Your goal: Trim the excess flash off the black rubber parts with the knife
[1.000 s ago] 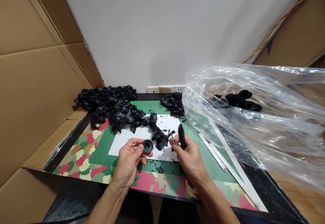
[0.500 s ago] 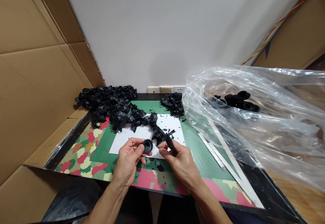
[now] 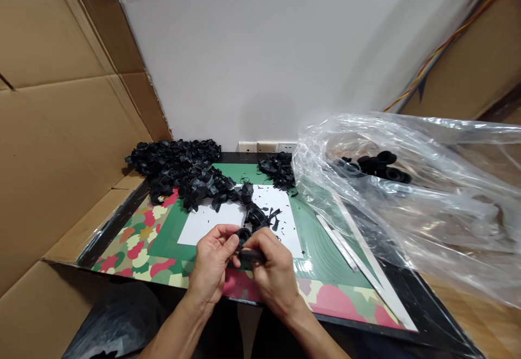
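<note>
Left hand [image 3: 214, 264] and right hand [image 3: 274, 275] pressed together over table's front edge. Left fingers pinched on small black rubber cap [image 3: 243, 235], right fist closed round black tool [image 3: 252, 254], tip at the cap. Behind: white sheet [image 3: 215, 220] with loose black parts. Right: clear plastic bag [image 3: 427, 212], mouth open, black round parts [image 3: 378, 166] inside. Far left: pile of black rubber pieces [image 3: 183, 169].
</note>
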Motion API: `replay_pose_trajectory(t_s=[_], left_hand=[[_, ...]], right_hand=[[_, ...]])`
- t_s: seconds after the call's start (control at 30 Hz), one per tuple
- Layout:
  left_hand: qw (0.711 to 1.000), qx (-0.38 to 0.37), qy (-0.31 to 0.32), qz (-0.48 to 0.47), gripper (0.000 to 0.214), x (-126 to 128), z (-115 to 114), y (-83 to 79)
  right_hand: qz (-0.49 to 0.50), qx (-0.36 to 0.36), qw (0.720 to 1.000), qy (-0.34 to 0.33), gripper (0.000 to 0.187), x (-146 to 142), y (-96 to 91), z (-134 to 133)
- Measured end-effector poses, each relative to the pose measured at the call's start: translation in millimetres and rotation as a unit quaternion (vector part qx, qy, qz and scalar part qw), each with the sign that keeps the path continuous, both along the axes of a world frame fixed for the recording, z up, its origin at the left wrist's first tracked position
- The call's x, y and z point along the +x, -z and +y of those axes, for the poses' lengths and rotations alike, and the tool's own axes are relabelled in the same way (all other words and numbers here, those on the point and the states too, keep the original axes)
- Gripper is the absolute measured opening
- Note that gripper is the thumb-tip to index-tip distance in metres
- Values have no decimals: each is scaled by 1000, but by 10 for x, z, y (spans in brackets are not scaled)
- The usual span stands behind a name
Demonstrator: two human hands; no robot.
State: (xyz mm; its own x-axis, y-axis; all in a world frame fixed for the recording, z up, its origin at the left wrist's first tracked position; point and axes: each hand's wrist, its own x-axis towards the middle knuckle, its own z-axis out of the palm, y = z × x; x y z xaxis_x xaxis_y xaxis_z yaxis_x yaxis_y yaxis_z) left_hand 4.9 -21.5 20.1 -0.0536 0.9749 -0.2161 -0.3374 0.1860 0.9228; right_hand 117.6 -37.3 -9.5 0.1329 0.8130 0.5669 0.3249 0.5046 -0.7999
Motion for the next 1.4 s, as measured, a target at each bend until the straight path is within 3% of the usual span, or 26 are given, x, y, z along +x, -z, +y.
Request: replay_pose_trajectory(t_s=[0.1, 0.2, 0.3, 0.43, 0.53, 0.63, 0.77, 0.87, 1.03, 1.2, 1.3, 1.4], left_hand=[[998, 46, -13, 37, 28, 61, -27, 5], [989, 108, -65, 84, 20, 69, -11, 31], [985, 118, -90, 90, 21, 15, 24, 50], [989, 107, -68, 77, 25, -54, 27, 45], [990, 105, -65, 75, 26, -72, 10, 50], [990, 107, -62, 74, 26, -81, 4, 71], [989, 111, -59, 84, 26, -86, 13, 91], [989, 111, -52, 83, 27, -82, 19, 93], [993, 92, -47, 54, 33, -82, 18, 87], [994, 86, -37, 60, 33, -84, 42, 103], [995, 75, -38, 60, 33, -75, 60, 121], [996, 60, -36, 52, 32, -60, 59, 110]], right_hand=[[150, -124, 981, -27, 16, 19, -60, 9], [313, -228, 921, -36, 18, 80, -121, 55], [406, -253, 878, -1, 29, 186, -169, 104], [413, -256, 873, -26, 38, 283, -161, 121], [370, -274, 886, -49, 44, 280, -104, 103], [273, -267, 923, -35, 45, 257, -73, 73], [92, -162, 982, -33, 24, 223, -97, 40], [-35, -48, 997, -43, 17, 173, -85, 40], [-206, 61, 977, 0, 24, 106, -25, 78], [-355, 130, 925, 36, 28, 110, -92, 95], [-400, 160, 901, 43, 29, 78, -115, 94], [-376, 135, 913, 81, 26, 51, -73, 114]])
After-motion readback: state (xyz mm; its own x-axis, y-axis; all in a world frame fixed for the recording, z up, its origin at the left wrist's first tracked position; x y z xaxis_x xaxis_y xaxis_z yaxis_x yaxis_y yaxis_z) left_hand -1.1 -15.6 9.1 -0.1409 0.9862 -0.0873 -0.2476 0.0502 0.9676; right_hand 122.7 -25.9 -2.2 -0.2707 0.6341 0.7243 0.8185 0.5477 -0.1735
